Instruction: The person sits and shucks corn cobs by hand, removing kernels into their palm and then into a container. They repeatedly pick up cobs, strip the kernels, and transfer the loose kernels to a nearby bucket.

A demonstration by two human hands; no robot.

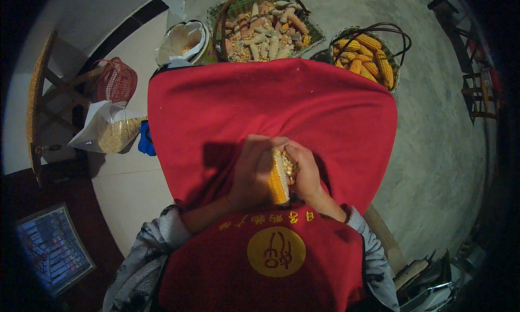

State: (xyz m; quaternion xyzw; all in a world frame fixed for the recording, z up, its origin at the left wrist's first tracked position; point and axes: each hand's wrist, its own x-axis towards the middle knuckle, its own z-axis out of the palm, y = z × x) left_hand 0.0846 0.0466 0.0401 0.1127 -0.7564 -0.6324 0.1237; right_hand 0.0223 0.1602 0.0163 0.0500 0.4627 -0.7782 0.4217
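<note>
My left hand (254,171) is wrapped around a yellow ear of corn (278,182) above my lap. One side of the ear still bears rows of kernels, while a pale strip runs along it. My right hand (307,171) closes on the ear from the other side, its thumb near the top. Between the right palm and the ear sit loose kernels (289,162); whether a second cob is under those fingers I cannot tell. A red apron (268,96) bearing writing and a round yellow emblem spreads over my knees below both hands.
Beyond my knees stand a large basket (221,31) of shelled cobs and kernels, a lined bucket (170,43) and a smaller basket (396,74) of yellow ears. To the left are a plastic bag (118,135) of pale grains, a blue glove (146,139) and a red basket (118,82).
</note>
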